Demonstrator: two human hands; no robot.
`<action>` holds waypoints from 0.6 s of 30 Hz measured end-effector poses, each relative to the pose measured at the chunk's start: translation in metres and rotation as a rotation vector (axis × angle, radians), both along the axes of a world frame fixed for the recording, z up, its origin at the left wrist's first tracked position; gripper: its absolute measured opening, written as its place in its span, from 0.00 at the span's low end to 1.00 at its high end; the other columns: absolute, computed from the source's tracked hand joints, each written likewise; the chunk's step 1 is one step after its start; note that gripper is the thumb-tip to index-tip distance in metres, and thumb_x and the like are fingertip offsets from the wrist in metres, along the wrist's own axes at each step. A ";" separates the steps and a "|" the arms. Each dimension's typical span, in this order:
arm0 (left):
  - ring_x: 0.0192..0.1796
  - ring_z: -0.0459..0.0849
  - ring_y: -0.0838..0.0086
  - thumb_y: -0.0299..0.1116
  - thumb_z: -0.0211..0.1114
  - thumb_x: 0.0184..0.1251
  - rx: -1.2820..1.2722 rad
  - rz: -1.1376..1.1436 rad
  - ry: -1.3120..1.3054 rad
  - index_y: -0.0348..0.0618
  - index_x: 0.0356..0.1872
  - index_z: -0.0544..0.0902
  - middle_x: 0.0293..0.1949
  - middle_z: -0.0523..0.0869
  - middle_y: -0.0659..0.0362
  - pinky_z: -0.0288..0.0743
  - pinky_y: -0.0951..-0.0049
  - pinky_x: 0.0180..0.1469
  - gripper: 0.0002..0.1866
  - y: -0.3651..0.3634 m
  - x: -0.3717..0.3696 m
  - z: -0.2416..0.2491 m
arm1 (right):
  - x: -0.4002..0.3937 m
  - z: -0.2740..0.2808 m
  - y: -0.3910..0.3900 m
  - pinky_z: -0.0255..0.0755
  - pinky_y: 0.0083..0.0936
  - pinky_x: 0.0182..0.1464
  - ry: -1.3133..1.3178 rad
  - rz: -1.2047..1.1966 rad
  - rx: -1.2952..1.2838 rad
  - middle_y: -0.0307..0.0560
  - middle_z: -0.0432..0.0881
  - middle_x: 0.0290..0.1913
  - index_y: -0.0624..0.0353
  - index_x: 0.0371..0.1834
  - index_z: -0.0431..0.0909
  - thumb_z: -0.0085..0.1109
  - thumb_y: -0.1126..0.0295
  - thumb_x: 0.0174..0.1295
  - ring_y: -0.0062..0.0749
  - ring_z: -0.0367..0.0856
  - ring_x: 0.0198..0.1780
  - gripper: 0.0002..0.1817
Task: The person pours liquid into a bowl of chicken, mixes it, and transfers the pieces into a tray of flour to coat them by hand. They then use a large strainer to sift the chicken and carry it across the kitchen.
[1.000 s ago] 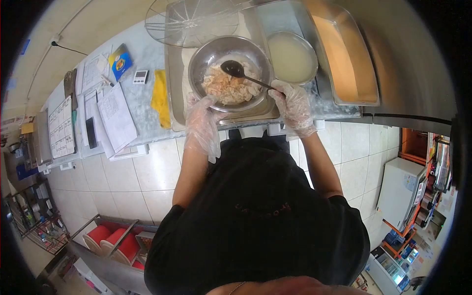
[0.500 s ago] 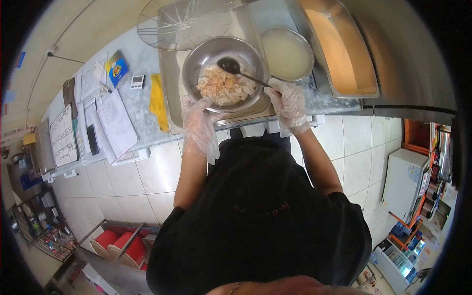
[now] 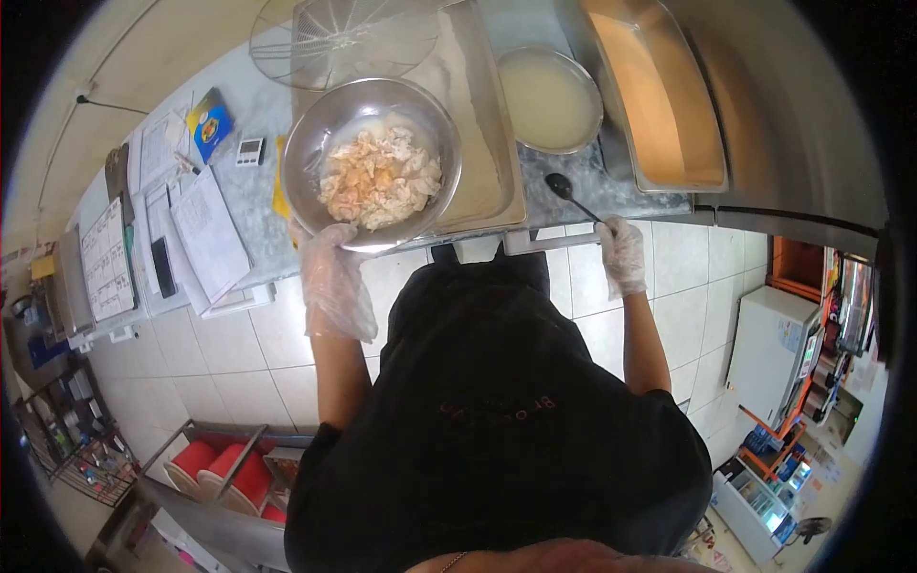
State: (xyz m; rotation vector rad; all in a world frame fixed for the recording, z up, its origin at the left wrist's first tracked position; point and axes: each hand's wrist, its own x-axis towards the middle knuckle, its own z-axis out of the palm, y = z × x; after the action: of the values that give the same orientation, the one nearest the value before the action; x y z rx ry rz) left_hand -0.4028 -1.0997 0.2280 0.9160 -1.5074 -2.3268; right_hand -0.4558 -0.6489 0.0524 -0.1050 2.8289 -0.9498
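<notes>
Gripped at its near rim by our gloved left hand (image 3: 330, 253), the steel bowl (image 3: 315, 143) of pale shredded pieces (image 3: 380, 177) sits over the left end of the metal tray (image 3: 487, 143) on the surface (image 3: 244, 196); papers (image 3: 201, 229) lie further left; a bowl of cloudy liquid (image 3: 547, 98) stands right of the tray; our gloved right hand (image 3: 621, 250) is clenched on the handle of a dark spoon (image 3: 559, 183), its head resting on the surface below that bowl; a deep pan (image 3: 659, 95) stands rightmost.
</notes>
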 end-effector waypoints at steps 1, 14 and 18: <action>0.70 0.78 0.59 0.22 0.57 0.64 -0.014 -0.012 0.015 0.41 0.80 0.57 0.69 0.75 0.48 0.82 0.58 0.64 0.40 0.001 0.002 0.005 | -0.005 -0.004 0.000 0.79 0.47 0.52 -0.043 0.031 0.065 0.64 0.87 0.48 0.57 0.56 0.83 0.60 0.66 0.72 0.60 0.85 0.52 0.14; 0.77 0.69 0.52 0.49 0.53 0.83 -0.395 -0.184 -0.253 0.50 0.86 0.51 0.76 0.70 0.43 0.62 0.55 0.78 0.38 0.013 -0.012 0.011 | -0.082 0.208 -0.222 0.69 0.38 0.75 0.151 0.757 -0.217 0.60 0.74 0.73 0.57 0.76 0.69 0.74 0.61 0.60 0.51 0.77 0.72 0.41; 0.68 0.77 0.63 0.46 0.59 0.82 -0.143 -0.120 -0.238 0.53 0.84 0.59 0.71 0.76 0.51 0.69 0.64 0.71 0.36 0.029 -0.034 0.023 | -0.126 0.156 -0.272 0.61 0.39 0.80 0.454 1.106 0.366 0.55 0.66 0.80 0.52 0.82 0.60 0.68 0.56 0.62 0.52 0.67 0.79 0.45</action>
State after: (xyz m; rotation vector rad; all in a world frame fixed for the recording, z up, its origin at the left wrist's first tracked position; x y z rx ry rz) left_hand -0.4368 -1.0711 0.2508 1.1253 -1.8432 -2.2169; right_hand -0.5821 -0.9208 0.2080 -1.7587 2.5201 -0.1465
